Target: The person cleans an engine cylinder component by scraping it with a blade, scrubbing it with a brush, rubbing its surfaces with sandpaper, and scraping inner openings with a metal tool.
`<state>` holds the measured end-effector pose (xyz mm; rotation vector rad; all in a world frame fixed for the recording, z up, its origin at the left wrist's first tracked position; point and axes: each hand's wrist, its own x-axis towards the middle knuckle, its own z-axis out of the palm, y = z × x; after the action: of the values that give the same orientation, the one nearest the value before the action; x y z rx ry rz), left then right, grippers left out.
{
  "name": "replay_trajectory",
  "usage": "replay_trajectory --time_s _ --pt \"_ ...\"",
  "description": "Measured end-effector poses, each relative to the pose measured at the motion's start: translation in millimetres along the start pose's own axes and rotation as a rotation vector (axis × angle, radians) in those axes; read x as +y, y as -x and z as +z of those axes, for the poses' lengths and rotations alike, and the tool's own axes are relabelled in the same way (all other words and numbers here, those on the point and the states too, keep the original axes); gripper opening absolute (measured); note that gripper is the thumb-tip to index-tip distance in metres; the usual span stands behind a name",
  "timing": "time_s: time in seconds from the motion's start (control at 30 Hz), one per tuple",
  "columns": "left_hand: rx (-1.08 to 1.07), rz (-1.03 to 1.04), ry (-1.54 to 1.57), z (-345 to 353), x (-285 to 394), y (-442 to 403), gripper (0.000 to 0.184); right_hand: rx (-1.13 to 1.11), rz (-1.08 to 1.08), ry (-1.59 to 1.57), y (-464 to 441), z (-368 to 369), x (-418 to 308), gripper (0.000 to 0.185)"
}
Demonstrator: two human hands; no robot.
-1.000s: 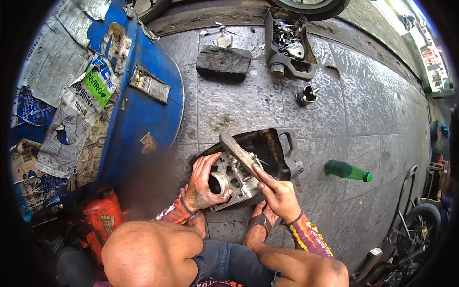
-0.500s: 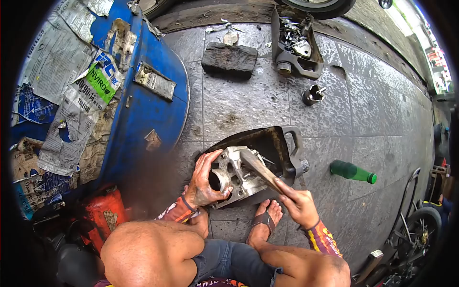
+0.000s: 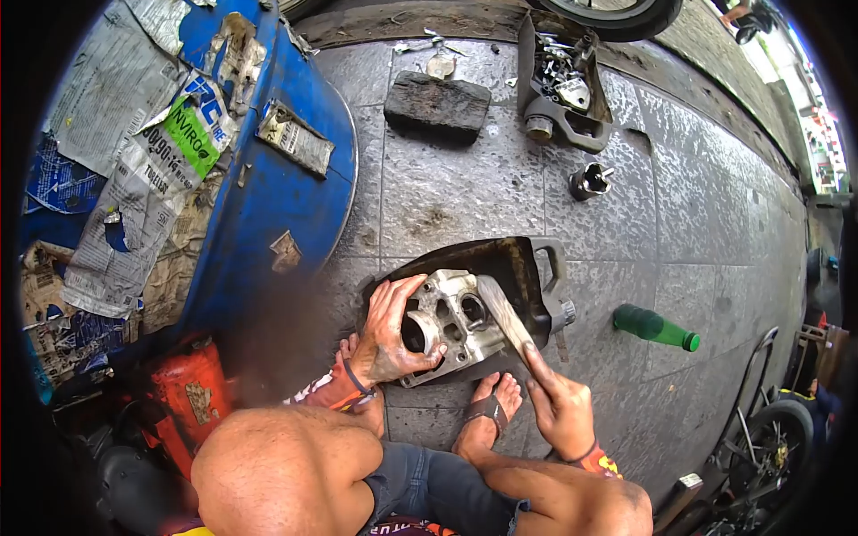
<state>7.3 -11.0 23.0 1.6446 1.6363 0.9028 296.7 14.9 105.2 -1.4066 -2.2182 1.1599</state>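
Note:
A silver metal engine casing (image 3: 458,344) with round bores is held over a black cut-open jerry can (image 3: 420,261) lying on its side. My left hand (image 3: 391,335) grips the casing's left end, fingers along the top edge and thumb by the large bore. In my right hand (image 3: 563,406) is a brush (image 3: 508,320), gripped by its handle. The brush's far end lies at the casing's right edge, beside a round hole; its bristles cannot be made out clearly.
A blue drum (image 3: 295,205) with torn labels stands at left. Ahead are a dark block (image 3: 438,105), another cut can (image 3: 585,134) holding metal parts, and a small metal cylinder (image 3: 591,181). A green bottle (image 3: 657,327) lies at right. A wheel (image 3: 778,447) stands at lower right.
My right hand and the brush have shifted right and slightly down, uncovering a round hole in the casing. My left hand keeps its grip, and the casing has turned slightly.

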Motion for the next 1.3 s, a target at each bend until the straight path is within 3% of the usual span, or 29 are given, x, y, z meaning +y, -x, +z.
replay_trajectory --time_s 0.13,0.23,0.3,0.53,0.6,0.67,0.8,0.9,1.0,1.07,1.2,1.23,1.3 --pt "-0.022 0.008 -0.047 1 7 -3 0.094 0.071 -0.031 -0.017 -62 35 13 0.050" --pt "0.072 -0.126 0.082 0 -5 1 0.093 0.012 -0.020 0.006 -23 16 6 0.052" --pt "0.080 -0.108 0.096 -2 -9 1 0.093 0.011 0.008 0.013 1 1 6 0.052" --pt "0.066 -0.036 0.011 3 -6 3 0.093 0.049 -0.108 0.117 -75 37 6 0.052" --pt "0.075 -0.151 0.116 -2 -4 2 0.094 -0.038 -0.002 0.130 -45 20 5 0.054" --pt "0.094 -0.071 0.068 0 -10 4 0.094 0.052 -0.049 -0.006 -14 7 13 0.054" --pt "0.028 -0.001 -0.014 2 -1 1 0.097 0.032 -0.016 0.037 -36 21 13 0.053" --pt "0.073 -0.039 0.015 6 -8 3 0.095 0.018 -0.055 0.128 -74 37 2 0.054" --pt "0.092 -0.157 0.148 -1 -5 3 0.095 -0.028 -0.003 0.052 -34 14 4 0.054" --pt "0.114 -0.126 0.126 0 -7 3 0.095 0.007 -0.017 0.014 -9 3 5 0.054" --pt "0.041 -0.015 -0.009 4 -2 4 0.096 -0.024 -0.037 0.188 -61 30 2 0.053" --pt "0.041 -0.034 0.006 6 -2 5 0.095 0.123 -0.178 0.163 -78 50 20 0.057" --pt "0.079 -0.081 0.050 5 -7 3 0.093 0.088 -0.154 0.103 -72 35 18 0.055"
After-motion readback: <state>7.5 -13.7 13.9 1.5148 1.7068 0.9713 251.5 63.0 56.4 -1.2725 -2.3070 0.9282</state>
